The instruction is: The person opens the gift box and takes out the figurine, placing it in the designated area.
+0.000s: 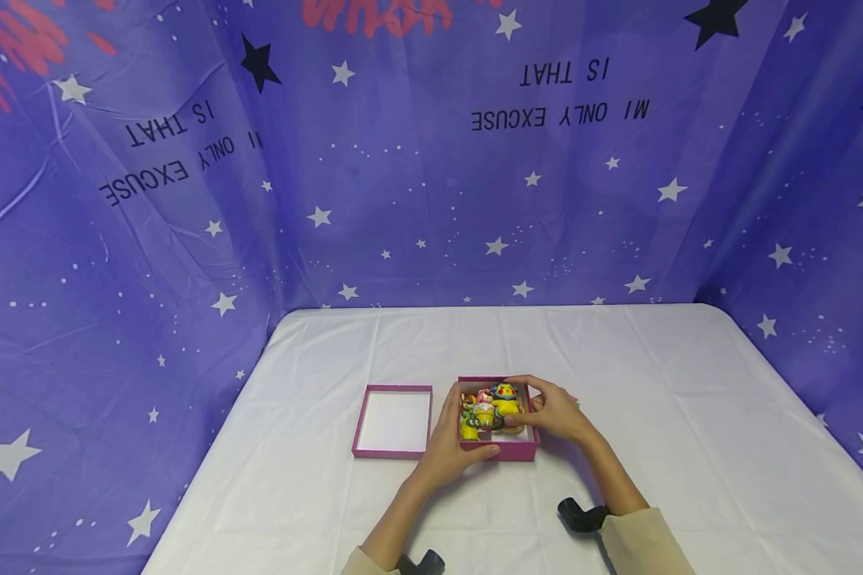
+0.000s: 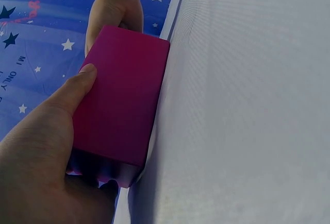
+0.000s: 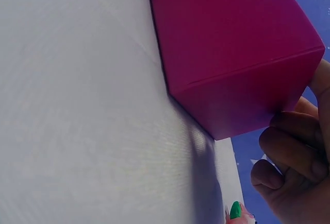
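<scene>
The left hand (image 1: pixel 444 446) clamps the magenta box (image 1: pixel 519 451) at nine o'clock, seemingly steadying it; whether the right hand (image 1: pixel 555 411), at three, grips the blue-hooded figurine (image 1: pixel 506 405) I can't tell

High forward-down head view, close low wrist views, box (image 2: pixel 122 98) in all.

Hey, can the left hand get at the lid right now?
Probably yes: the lid lies right beside the left hand with nothing between them, though that hand is holding the box.
</scene>
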The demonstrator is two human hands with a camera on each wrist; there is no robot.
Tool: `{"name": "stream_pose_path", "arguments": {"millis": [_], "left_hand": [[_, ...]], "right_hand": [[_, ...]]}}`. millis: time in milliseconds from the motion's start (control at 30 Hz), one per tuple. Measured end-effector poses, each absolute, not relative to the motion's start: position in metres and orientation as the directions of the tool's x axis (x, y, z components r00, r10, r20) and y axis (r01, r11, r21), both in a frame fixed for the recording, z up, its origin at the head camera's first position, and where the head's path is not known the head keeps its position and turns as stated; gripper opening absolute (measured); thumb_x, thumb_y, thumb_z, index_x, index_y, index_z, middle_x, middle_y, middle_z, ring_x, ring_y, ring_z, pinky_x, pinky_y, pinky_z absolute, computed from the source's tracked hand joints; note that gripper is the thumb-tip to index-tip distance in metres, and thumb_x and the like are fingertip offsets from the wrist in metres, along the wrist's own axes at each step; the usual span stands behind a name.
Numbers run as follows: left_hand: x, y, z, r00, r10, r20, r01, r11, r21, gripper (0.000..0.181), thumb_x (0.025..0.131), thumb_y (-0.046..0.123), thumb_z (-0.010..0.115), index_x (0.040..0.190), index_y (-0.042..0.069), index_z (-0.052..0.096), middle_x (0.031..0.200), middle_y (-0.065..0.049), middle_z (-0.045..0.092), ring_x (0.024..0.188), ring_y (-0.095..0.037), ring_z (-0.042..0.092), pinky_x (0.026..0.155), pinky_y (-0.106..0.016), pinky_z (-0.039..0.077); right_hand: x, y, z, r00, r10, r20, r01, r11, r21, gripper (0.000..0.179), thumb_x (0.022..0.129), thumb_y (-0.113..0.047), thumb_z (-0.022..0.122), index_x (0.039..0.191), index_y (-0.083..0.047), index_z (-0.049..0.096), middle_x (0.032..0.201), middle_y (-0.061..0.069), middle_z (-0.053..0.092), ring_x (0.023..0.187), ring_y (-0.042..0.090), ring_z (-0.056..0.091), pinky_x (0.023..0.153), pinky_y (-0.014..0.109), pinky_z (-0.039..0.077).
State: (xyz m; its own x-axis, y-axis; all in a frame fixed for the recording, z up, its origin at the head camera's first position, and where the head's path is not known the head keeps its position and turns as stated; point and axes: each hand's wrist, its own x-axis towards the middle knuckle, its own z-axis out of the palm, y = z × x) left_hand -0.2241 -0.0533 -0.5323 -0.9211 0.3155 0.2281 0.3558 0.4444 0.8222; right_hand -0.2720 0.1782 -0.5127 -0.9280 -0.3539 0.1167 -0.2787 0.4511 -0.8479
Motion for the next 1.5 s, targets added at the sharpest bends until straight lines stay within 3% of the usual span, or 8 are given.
{"name": "stream_pose_path", "arguments": {"millis": [467, 800, 1033, 1500], "left_hand": [[-0.225, -0.054, -0.532, -0.917, 0.318, 0.239, 0.367, 0.445, 0.817, 0.109, 0.074, 0.049, 0.072, 0.149, 0.012, 0.002, 0.153, -0.011, 0.009, 0.137, -0.03, 0.016, 0.108, -0.049, 0.021], [-0.226, -0.054, -0.534, -0.914, 0.314, 0.257, 0.378, 0.43, 0.82, 0.11, 0.074, 0.048, 0.073, 0.149, 0.01, 0.003, 0.153, -0.011, 0.009, 0.137, -0.031, 0.017, 0.107, -0.049, 0.021], [-0.226, -0.053, -0.533, -0.915, 0.317, 0.251, 0.374, 0.431, 0.821, 0.109, 0.074, 0.048, 0.073, 0.149, 0.011, 0.003, 0.153, -0.011, 0.009, 0.137, -0.03, 0.017, 0.108, -0.049, 0.021], [-0.224, -0.054, -0.53, -0.915, 0.321, 0.246, 0.375, 0.444, 0.814, 0.109, 0.074, 0.047, 0.073, 0.149, 0.01, 0.003, 0.153, -0.01, 0.009, 0.137, -0.03, 0.016, 0.107, -0.05, 0.021]], "right_hand": [[-0.27, 0.178, -0.511, -0.942, -0.304, 0.143, -0.271, 0.436, -0.858, 0.061, 0.07, -0.026, 0.081, 0.125, -0.019, 0.054, 0.047, -0.005, 0.029, 0.035, -0.005, 0.023, 0.037, 0.019, 0.016], [-0.268, 0.181, -0.499, -0.946, -0.296, 0.134, -0.264, 0.463, -0.846, 0.059, 0.067, -0.034, 0.083, 0.12, -0.027, 0.058, 0.046, -0.007, 0.028, 0.041, 0.006, 0.023, 0.036, 0.02, 0.019], [-0.269, 0.184, -0.499, -0.942, -0.304, 0.144, -0.277, 0.456, -0.846, 0.059, 0.067, -0.037, 0.082, 0.119, -0.028, 0.058, 0.046, -0.007, 0.029, 0.041, 0.006, 0.024, 0.037, 0.019, 0.019], [-0.261, 0.198, -0.469, -0.936, -0.304, 0.177, -0.286, 0.362, -0.887, 0.061, 0.072, -0.024, 0.08, 0.126, -0.019, 0.054, 0.048, -0.003, 0.024, 0.041, 0.007, 0.021, 0.036, 0.022, 0.021]]}}
